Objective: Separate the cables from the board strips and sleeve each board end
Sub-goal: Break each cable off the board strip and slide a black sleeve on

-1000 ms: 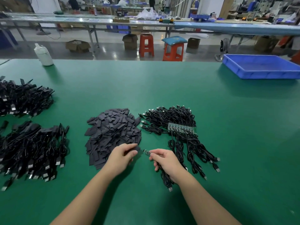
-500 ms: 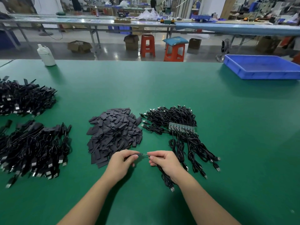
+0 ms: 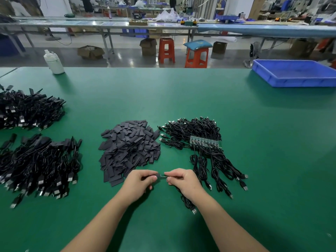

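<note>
— Where were the hands at that moment?

— Low over the green table (image 3: pixel 181 91), close together. The left hand (image 3: pixel 139 182) pinched a small black sleeve (image 3: pixel 160 175) between thumb and fingers. The right hand (image 3: pixel 182 180) was curled round a black cable (image 3: pixel 187 202), pinching its board end just at the sleeve's mouth.

— Was the board already inside the sleeve?

— I could not tell; the fingers covered the joint. The cable trailed under the right wrist, its USB plug (image 3: pixel 193 211) lying on the table.

— And the rest of the stock?

— The loose sleeves sat in a pile of sleeves (image 3: pixel 129 148) just beyond the left hand. Beside it, to the right, lay a bundle of cables (image 3: pixel 196 131) with a green board strip (image 3: pixel 205 141) on top, more cables fanning toward the person. Two heaps of cables (image 3: pixel 36 164) lay well apart at the left. A white bottle (image 3: pixel 53 62) and a blue tray (image 3: pixel 296 73) stood at the far edge.
</note>
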### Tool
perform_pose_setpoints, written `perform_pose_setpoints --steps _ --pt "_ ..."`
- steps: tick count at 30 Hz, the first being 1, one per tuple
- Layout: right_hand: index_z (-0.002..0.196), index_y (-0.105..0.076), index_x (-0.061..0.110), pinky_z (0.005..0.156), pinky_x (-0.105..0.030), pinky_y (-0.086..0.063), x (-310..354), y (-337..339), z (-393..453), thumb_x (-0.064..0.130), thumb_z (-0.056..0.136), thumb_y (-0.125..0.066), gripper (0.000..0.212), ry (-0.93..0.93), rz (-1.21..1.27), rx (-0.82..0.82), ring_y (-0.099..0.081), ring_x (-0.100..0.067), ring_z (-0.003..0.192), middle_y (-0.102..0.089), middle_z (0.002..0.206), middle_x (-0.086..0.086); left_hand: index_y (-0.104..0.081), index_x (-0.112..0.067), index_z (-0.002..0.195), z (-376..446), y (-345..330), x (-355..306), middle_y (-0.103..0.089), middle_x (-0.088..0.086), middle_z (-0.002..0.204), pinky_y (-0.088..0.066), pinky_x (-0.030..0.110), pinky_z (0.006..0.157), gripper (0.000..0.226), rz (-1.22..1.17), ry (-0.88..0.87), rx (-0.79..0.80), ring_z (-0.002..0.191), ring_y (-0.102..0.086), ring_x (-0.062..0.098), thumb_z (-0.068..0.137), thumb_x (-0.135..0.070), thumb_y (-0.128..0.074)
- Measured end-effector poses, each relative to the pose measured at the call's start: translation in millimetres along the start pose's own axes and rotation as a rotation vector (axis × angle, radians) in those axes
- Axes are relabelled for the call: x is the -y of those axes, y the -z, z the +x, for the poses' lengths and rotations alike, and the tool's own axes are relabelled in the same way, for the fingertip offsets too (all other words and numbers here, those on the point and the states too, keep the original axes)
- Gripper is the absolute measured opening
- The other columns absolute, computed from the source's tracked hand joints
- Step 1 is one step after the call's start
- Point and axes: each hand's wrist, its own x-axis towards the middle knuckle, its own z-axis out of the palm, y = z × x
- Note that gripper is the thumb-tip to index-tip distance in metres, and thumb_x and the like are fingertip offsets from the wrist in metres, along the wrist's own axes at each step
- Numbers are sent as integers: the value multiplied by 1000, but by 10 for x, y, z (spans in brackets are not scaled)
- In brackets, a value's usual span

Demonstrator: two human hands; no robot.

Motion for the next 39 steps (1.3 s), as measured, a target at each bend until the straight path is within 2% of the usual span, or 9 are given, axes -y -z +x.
perform_pose_setpoints --steps 10,14,20,23,25,27,29,31,39 --pt "102 -78 20 92 -25 -55 -25 2 19 6 86 -75 22 22 -68 16 -71 -12 94 -77 96 3 -74 -32 98 67 -50 -97 -64 1 55 -43 20 47 17 34 29 117 43 -49 11 95 -18 -64" --pt "100 -78 22 92 -29 -57 -16 16 -1 4 84 -77 24 -1 20 16 -73 -21 93 -78 93 -3 -76 -28 99 84 -88 -131 -63 0 54 -42 19 47 16 34 29 119 43 -51 9 95 -19 -63" --pt "113 -71 9 78 -25 -59 -2 6 -5 3 88 -72 26 -13 89 86 -71 -18 78 -75 93 -19 -64 -20 63 103 -24 -169 -58 -2 45 -40 23 44 38 98 33 105 36 -46 13 99 -27 -56" --pt "119 -67 3 68 -25 -57 14 30 14 2 93 -65 26 -45 71 130 -70 -16 72 -74 88 -10 -69 -24 74 101 -8 -181 -66 -4 59 -44 24 50 28 174 -32 88 44 -52 10 99 -27 -56" --pt "119 -66 1 64 -25 -56 19 47 31 3 96 -60 24 -61 42 160 -68 -16 67 -72 83 -6 -73 -30 97 93 27 -174 -69 -10 85 -48 25 66 15 493 -219 74 70 -61 7 96 -34 -58" --pt "119 -65 2 61 -25 -55 28 42 47 4 98 -57 22 -78 10 178 -67 -15 64 -70 81 -5 -66 -35 116 69 41 -169 -62 -14 107 -49 26 78 25 848 -380 74 95 -61 8 95 -44 -55" --pt "118 -64 5 59 -24 -55 41 32 55 5 99 -56 20 -89 -3 195 -67 -15 63 -70 79 -4 -59 -35 124 58 23 -185 -61 -12 114 -50 31 82 31 977 -425 64 102 -61 12 99 -47 -46" --pt "116 -64 6 59 -25 -55 53 38 59 6 100 -55 19 -96 16 204 -68 -16 64 -71 79 -4 -59 -31 125 54 -11 -182 -63 -7 110 -51 34 81 32 992 -474 38 101 -63 17 101 -43 -43" --pt "99 -70 -2 61 -26 -57 67 77 65 8 93 -68 12 -117 163 153 -73 -23 74 -73 81 -14 -74 -14 108 2 -38 -189 -72 2 94 -55 35 74 18 696 -525 -61 83 -68 25 94 -20 -64"
